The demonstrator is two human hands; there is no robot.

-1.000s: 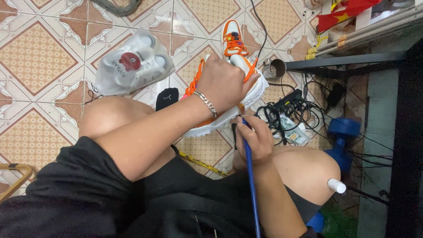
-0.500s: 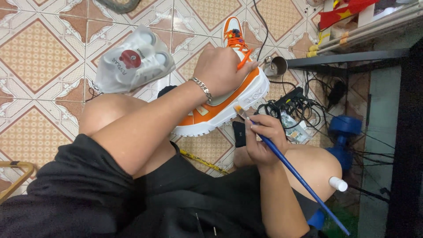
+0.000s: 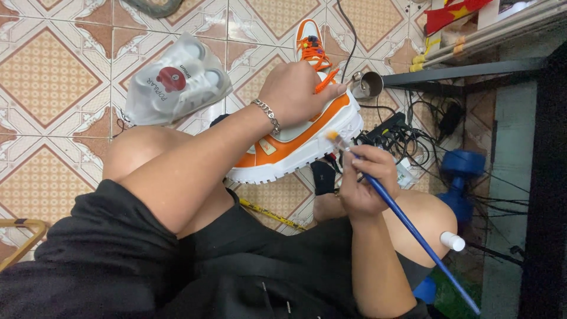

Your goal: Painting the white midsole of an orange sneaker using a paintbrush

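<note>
An orange and white sneaker (image 3: 307,139) with a thick white sole lies on its side across my lap. My left hand (image 3: 298,91), with a silver bracelet at the wrist, grips its upper near the orange laces. My right hand (image 3: 366,177) holds a long blue paintbrush (image 3: 413,227). The brush tip touches the sneaker's white sole edge near the heel. A second orange sneaker (image 3: 310,41) lies on the tiled floor beyond.
A clear plastic bag (image 3: 177,82) holding white shoes lies on the floor at upper left. A small metal cup (image 3: 367,85), a tangle of black cables (image 3: 407,133) and a blue dumbbell (image 3: 463,171) sit to the right. A dark table frame (image 3: 466,74) runs along the right.
My left hand has turned the sneaker so its sole side faces right. The brush swung from pointing down to slanting right, its tip now at the sole edge.
</note>
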